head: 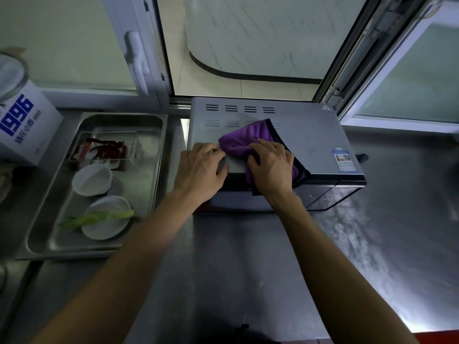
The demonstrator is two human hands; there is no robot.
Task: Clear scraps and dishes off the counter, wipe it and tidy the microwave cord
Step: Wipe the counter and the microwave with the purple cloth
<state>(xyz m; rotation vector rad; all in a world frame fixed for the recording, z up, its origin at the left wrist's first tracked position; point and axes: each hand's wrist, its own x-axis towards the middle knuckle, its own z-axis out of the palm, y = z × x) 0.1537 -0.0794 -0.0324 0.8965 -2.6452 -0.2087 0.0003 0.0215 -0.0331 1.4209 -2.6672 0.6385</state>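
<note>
A grey microwave [308,135] stands on the steel counter [248,256] below an open window. A purple cloth with a black edge [250,137] lies bunched on its top, hanging over the front edge. My right hand [272,167] lies on the cloth with its fingers curled into the fabric. My left hand [201,170] sits at the microwave's front left corner, its fingertips pinching the cloth's left edge. A black plug [362,158] pokes out behind the microwave's right side; the rest of the cord is hidden.
To the left, a steel tray [154,155] holds two white bowls [92,180] [106,219], green vegetable scraps [96,217] and a clear box of red chillies [104,148]. A white carton printed 1996 [24,125] stands far left. Window frames rise behind.
</note>
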